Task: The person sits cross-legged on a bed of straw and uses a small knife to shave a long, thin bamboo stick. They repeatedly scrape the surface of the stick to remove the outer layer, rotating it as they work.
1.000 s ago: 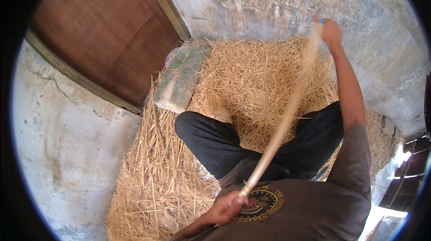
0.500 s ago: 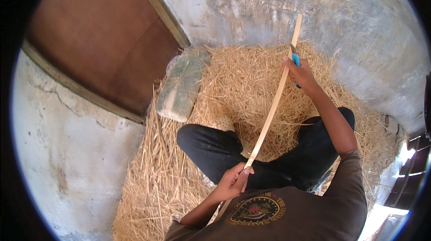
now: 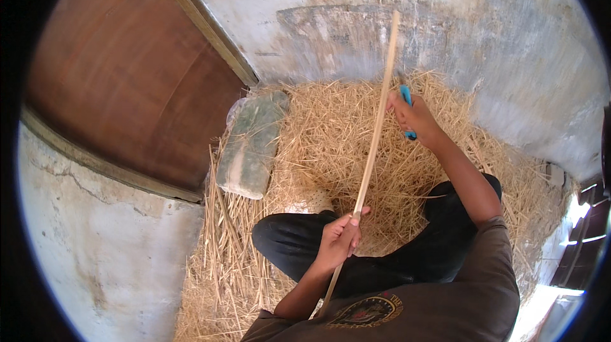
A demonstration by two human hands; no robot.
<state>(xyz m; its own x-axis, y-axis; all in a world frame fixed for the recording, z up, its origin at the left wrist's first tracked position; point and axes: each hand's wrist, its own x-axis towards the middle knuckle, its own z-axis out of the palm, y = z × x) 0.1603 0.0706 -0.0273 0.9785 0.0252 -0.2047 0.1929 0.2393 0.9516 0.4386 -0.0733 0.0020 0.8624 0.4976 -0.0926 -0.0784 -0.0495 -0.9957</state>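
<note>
The strip (image 3: pixel 372 144) slants over the straw (image 3: pixel 331 116), right of the slab (image 3: pixel 250 141). Your left hand (image 3: pixel 339 240) grips its lower length; your right hand (image 3: pixel 415 117), farther right of the slab, is closed round the knife (image 3: pixel 405 93). Advise: strip steady, knife shallow, left hand clear.

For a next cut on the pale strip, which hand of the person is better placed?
The right hand, probably: it holds the blue-handled knife close beside the upper part of the pale strip. The left hand grips the strip lower down, so it seems better suited to steadying it.
</note>
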